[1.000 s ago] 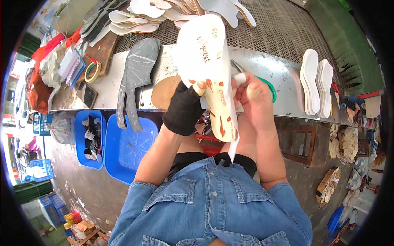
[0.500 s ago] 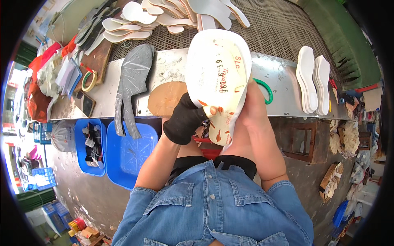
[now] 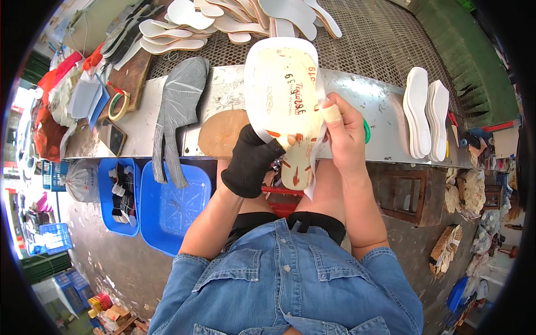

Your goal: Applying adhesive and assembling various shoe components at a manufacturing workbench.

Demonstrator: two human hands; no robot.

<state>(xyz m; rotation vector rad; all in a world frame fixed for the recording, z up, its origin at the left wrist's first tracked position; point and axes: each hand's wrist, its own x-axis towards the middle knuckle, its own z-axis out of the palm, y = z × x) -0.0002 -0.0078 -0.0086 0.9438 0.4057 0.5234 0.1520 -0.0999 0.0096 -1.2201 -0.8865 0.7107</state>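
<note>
Insole (image 3: 282, 89) in the head view, raised above the near edge of a metal table (image 3: 385, 123), red and black lettering across its pale face, black-gloved left hand (image 3: 249, 162) clamped round its side, bare right hand (image 3: 346, 134) pinching its right edge.

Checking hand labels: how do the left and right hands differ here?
Covering: left hand wears a black glove; right hand has none.
Placement: left hand's thumb lies over the face of the pale sole-shaped piece, at its narrower part; right hand is at its right edge, higher in view.
Shared: both hands are at the same piece.
</note>
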